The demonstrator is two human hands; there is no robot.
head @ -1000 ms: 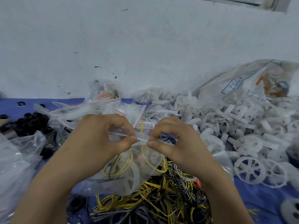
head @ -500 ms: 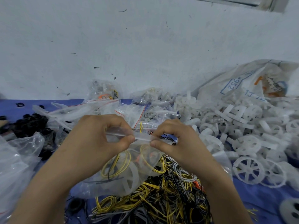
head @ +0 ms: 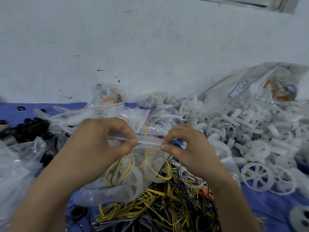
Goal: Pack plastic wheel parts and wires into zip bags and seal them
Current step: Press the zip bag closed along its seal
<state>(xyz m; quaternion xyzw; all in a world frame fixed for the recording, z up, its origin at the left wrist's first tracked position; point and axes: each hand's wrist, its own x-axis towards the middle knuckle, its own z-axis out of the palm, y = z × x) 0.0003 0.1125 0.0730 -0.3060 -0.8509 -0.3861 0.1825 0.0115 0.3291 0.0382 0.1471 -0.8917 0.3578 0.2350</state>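
A clear zip bag (head: 133, 178) hangs between my hands, holding a white plastic wheel and coiled yellow and black wires. My left hand (head: 97, 146) pinches the left part of the bag's zip strip (head: 147, 139) between thumb and fingers. At the strip's right end my right hand (head: 189, 148) pinches it the same way. A tangle of loose yellow, black and white wires (head: 167, 206) lies on the blue table (head: 267, 203) under the bag. White spoked wheels (head: 257, 176) lie to the right.
A big heap of white wheel parts (head: 242, 124) spills from a printed sack (head: 260, 87) at the right. Filled and empty zip bags (head: 133, 114) pile up behind my hands. Black ring parts (head: 31, 129) and a large clear bag (head: 16, 164) sit at the left. A white wall stands behind.
My right hand's pinch has slid right along the zip strip, widening the gap between the two hands. The left hand holds its place.
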